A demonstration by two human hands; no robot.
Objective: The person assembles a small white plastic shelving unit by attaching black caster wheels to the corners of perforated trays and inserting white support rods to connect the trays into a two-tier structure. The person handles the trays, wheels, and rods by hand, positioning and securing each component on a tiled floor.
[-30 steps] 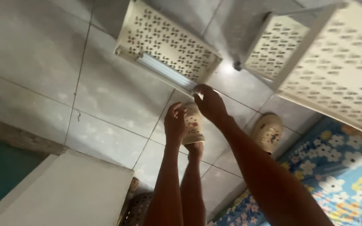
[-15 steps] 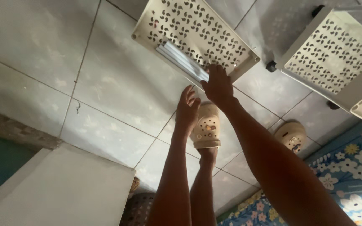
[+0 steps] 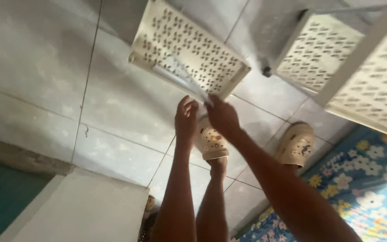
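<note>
A cream perforated plastic panel [image 3: 189, 49] lies tilted on the grey tiled floor. A pale shiny strip [image 3: 180, 80] runs along its near edge. My right hand [image 3: 222, 117] pinches the near end of that strip at the panel's corner. My left hand [image 3: 187, 118] is raised just beside it, its back toward me and fingers close together, a little short of the strip; its grip is hidden. Both forearms reach up from the bottom of the view.
A larger cream perforated rack [image 3: 359, 67] with a black caster [image 3: 267, 71] stands at upper right. My feet wear beige clogs [image 3: 211, 141] [image 3: 296, 145]. A blue flowered mat [image 3: 368, 188] lies lower right, a white flat surface [image 3: 81, 210] lower left.
The view has shifted, with the panel sliding right and down in the frame. Both hands have risen to the panel's near corner, and my right hand has closed on the strip's end.
</note>
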